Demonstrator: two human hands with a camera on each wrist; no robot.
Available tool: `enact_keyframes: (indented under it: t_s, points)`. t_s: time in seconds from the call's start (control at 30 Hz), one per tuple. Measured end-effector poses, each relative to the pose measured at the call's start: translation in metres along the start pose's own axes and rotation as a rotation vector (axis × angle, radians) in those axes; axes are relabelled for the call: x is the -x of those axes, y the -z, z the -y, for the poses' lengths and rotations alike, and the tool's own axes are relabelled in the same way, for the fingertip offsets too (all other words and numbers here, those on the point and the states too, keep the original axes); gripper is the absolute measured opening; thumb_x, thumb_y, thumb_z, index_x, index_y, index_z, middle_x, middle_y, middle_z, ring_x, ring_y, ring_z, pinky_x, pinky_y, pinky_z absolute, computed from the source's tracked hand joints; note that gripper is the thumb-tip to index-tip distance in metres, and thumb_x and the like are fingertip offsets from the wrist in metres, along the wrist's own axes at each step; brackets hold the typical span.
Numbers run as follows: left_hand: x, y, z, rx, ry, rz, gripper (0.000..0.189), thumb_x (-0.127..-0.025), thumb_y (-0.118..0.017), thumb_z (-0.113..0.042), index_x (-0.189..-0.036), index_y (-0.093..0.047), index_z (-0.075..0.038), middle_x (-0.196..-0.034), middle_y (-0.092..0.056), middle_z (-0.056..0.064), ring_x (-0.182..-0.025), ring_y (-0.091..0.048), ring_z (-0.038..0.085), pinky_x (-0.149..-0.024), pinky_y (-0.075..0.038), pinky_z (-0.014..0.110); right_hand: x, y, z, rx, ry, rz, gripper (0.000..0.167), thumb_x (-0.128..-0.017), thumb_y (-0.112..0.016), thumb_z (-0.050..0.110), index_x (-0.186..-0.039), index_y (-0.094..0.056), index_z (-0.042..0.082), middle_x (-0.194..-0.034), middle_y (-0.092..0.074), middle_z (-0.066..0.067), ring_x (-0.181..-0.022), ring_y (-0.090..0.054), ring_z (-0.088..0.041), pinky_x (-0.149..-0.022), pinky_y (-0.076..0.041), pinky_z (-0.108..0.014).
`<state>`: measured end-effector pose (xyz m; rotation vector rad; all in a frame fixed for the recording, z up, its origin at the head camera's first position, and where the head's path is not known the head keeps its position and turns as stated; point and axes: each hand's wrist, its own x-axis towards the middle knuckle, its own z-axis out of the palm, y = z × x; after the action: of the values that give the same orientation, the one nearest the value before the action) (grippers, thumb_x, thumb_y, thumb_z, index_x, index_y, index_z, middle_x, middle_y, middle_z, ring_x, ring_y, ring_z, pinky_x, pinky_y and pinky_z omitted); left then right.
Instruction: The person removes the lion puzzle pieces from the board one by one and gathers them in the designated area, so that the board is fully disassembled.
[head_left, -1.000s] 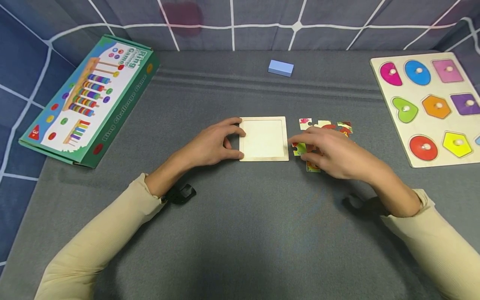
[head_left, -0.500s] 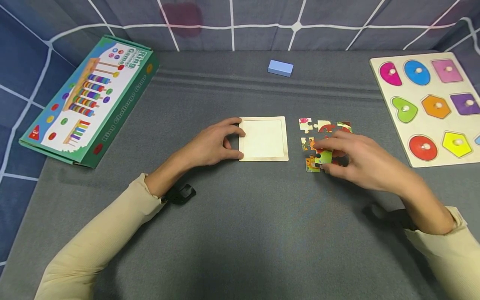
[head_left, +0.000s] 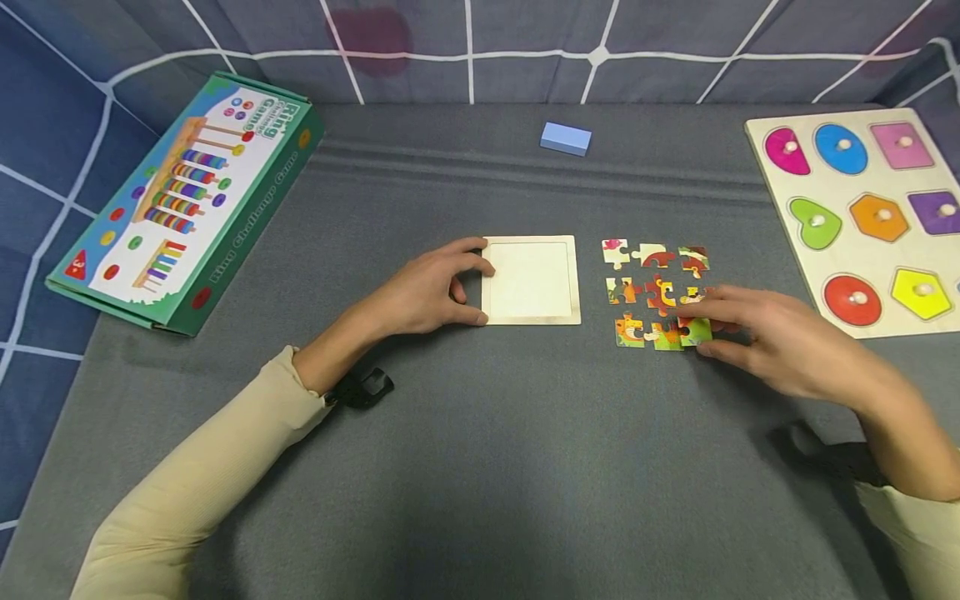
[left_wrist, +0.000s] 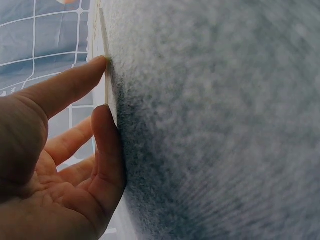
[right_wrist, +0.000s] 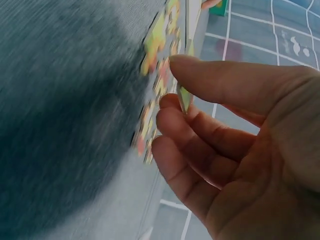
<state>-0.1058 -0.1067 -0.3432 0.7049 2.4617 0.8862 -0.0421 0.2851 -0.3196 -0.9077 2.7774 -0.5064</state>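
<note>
In the head view a shallow square wooden puzzle tray (head_left: 530, 280) lies flat, its inside plain and pale. My left hand (head_left: 416, 293) holds the tray by its left edge, thumb near the lower corner and fingers farther up. To the tray's right lie several colourful jigsaw pieces (head_left: 660, 296) in loose rows. My right hand (head_left: 783, 346) pinches a green jigsaw piece (head_left: 697, 332) at the lower right of these rows. From the right wrist, the held piece (right_wrist: 185, 99) shows edge-on between thumb and fingers. Part of the piece cluster is hidden behind the right fingers.
A green Ring Challenge Game box (head_left: 202, 200) lies at the back left. Near the back edge sits a small blue block (head_left: 566, 139). On the right lies a wooden knob-puzzle board (head_left: 862, 258) with coloured shapes. Grey cloth covers the table (head_left: 510, 467); a blue checked cloth (head_left: 525, 33) stands behind.
My right hand has carried the green jigsaw piece from beside the tray rightward, over the other pieces, to their lower right. The left hand and tray have kept their place.
</note>
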Motion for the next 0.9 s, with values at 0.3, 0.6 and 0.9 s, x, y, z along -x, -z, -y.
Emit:
enact_keyframes:
  t_s: [0.3,0.6,0.9]
  points:
    - [0.003,0.0,-0.001,-0.002,0.005,0.013,0.055,-0.081,-0.084,-0.018,-0.13,-0.062,-0.007,-0.156,-0.033,0.008,-0.082,-0.061,0.013,-0.087,-0.045,0.039,0.013,-0.008,-0.012,0.044,-0.024,-0.001,0.056,-0.065,-0.092,0.009,-0.117,-0.072,0.012,-0.103,-0.063,0.004,-0.081,-0.054,-0.011,-0.065,-0.046,-0.03]
    - [0.003,0.001,-0.001,0.005,-0.012,0.005,0.055,-0.081,-0.084,-0.018,-0.129,-0.062,-0.006,-0.156,-0.033,0.009,-0.082,-0.061,0.014,-0.083,-0.046,0.038,0.015,-0.014,-0.017,0.07,-0.031,-0.029,0.056,-0.061,-0.092,0.003,-0.114,-0.074,0.009,-0.1,-0.061,-0.001,-0.081,-0.053,-0.014,-0.061,-0.044,-0.033]
    - [0.003,0.001,-0.001,0.002,-0.019,0.002,0.055,-0.08,-0.084,-0.017,-0.129,-0.062,-0.005,-0.156,-0.034,0.01,-0.082,-0.061,0.014,-0.083,-0.046,0.038,0.016,-0.016,-0.015,0.06,-0.062,-0.033,0.054,-0.064,-0.091,0.002,-0.115,-0.073,0.005,-0.097,-0.06,-0.001,-0.075,-0.05,-0.013,-0.057,-0.04,-0.029]
